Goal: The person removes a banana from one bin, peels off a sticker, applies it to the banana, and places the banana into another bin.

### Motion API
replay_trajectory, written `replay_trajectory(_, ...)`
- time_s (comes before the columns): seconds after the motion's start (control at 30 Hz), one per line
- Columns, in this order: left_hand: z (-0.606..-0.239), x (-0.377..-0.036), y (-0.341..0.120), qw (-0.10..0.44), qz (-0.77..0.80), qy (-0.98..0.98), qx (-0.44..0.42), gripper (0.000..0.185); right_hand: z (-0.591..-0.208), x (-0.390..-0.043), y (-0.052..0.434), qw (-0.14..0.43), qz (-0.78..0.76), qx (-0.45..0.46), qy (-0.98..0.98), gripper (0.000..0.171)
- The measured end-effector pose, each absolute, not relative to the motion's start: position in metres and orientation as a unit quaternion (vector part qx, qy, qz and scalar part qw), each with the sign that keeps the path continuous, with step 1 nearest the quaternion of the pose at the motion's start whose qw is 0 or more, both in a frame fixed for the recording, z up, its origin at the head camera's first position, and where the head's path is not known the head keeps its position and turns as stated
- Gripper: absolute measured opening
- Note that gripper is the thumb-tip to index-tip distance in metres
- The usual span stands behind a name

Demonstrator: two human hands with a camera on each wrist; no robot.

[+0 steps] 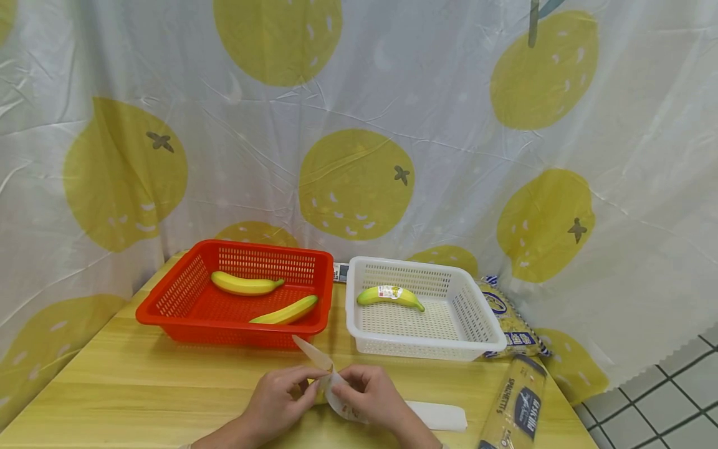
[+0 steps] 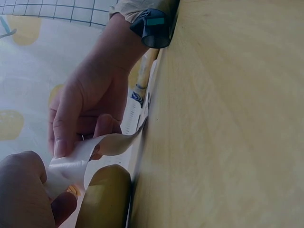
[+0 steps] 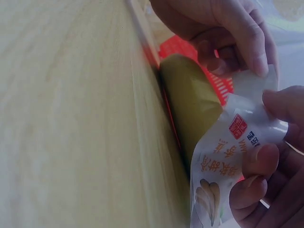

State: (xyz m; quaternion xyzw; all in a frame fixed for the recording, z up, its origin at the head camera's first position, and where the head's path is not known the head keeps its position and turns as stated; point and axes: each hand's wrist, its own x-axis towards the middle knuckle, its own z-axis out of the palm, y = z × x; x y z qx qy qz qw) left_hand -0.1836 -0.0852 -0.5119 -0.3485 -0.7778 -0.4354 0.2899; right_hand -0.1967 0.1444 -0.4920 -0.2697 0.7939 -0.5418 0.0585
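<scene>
At the near edge of the wooden table (image 1: 140, 374), my left hand (image 1: 305, 385) and right hand (image 1: 343, 385) both pinch a white printed label (image 1: 331, 377). The label curls over a banana (image 1: 321, 395) lying on the table, mostly hidden between my hands. In the right wrist view the label (image 3: 232, 156) shows red print and a banana picture beside the banana (image 3: 190, 99), with my right hand (image 3: 266, 142) pinching it below and my left hand (image 3: 237, 52) above. In the left wrist view my left hand (image 2: 52, 183) and right hand (image 2: 80, 135) hold the label (image 2: 76, 161).
A red basket (image 1: 168, 299) holds two bananas (image 1: 245, 284). A white basket (image 1: 482, 324) holds one labelled banana (image 1: 389, 295). Spaghetti packs (image 1: 516, 399) lie at the table's right edge. A white strip (image 1: 443, 415) lies near my right hand. A fruit-print curtain hangs behind.
</scene>
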Motion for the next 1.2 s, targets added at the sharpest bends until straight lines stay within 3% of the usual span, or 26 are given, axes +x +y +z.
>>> replay_trajectory(1.2,-0.5116,-0.1834,-0.0841,0.301,-0.44,-0.771,-0.35,0.037,-0.4952,-0.1976,0.1454,0.021,-0.526,-0.287,0.8,0.013)
